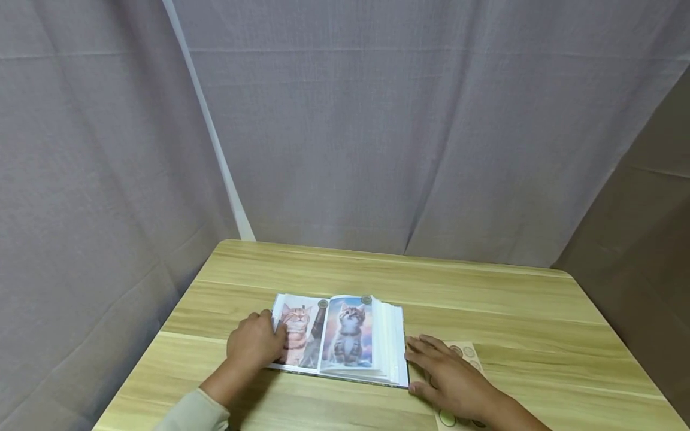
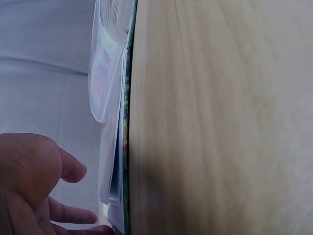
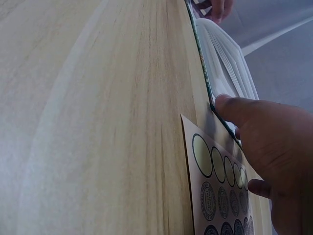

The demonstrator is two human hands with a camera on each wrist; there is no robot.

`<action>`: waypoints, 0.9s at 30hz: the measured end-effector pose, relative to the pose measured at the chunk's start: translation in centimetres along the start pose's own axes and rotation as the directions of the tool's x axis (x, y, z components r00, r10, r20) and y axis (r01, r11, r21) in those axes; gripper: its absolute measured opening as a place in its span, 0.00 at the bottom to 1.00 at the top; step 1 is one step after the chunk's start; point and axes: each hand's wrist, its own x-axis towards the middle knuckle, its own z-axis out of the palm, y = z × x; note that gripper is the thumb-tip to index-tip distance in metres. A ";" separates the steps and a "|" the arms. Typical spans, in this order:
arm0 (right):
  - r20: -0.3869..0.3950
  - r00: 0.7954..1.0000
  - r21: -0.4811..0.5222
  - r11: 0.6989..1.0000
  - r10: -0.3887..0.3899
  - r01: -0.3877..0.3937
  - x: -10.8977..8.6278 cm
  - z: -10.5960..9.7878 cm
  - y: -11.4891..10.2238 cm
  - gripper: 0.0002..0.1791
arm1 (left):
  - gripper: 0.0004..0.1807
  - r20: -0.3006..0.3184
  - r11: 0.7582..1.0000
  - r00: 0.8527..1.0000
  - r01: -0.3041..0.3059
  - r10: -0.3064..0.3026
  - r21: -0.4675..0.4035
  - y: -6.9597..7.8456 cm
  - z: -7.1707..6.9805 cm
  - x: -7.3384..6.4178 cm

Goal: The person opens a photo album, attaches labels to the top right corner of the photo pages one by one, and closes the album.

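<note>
A photo album (image 1: 399, 350) lies spread flat, with a cat picture (image 1: 296, 338) on its left page and a kitten picture (image 1: 347, 341) on its right. Each picture bears a small round sticker (image 1: 366, 299) near its top right corner. My left hand (image 1: 254, 341) rests at the album's left edge, fingers loosely bent; the left wrist view shows its thumb apart from the pages. At the opposite edge, my right hand (image 1: 450, 378) touches the cover with fingers spread. Partly beneath this hand lies a tan sheet of round stickers (image 3: 208, 196), with pale blank circles in one row.
The wood-grain table (image 1: 539, 335) carries the album near its front middle. Grey curtains (image 1: 345, 149) hang behind and along the sides, with a narrow light gap at the back left. More clear-sleeved pages (image 1: 385, 341) are stacked on the album's right side.
</note>
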 end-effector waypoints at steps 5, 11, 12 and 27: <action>0.001 1.000 -0.009 1.000 -0.004 0.004 0.1 0.1 0.1 0.35 | 0.23 0.033 1.000 0.999 0.008 -0.008 -0.008 -0.3 -0.4 0.7; -0.002 1.000 -0.015 1.000 -0.010 0.010 0.1 0.2 0.2 0.35 | 0.23 0.051 1.000 0.999 0.014 -0.014 -0.003 -0.5 -0.5 1.6; -0.003 1.000 -0.017 1.000 -0.008 0.008 0.1 0.2 0.2 0.36 | 0.24 0.054 1.000 0.998 0.015 -0.015 -0.001 -0.5 -0.5 1.7; -0.005 1.000 -0.011 1.000 0.011 -0.011 0.2 0.5 0.0 0.36 | 0.26 0.060 1.000 0.998 0.012 -0.012 0.005 0.0 -0.1 4.3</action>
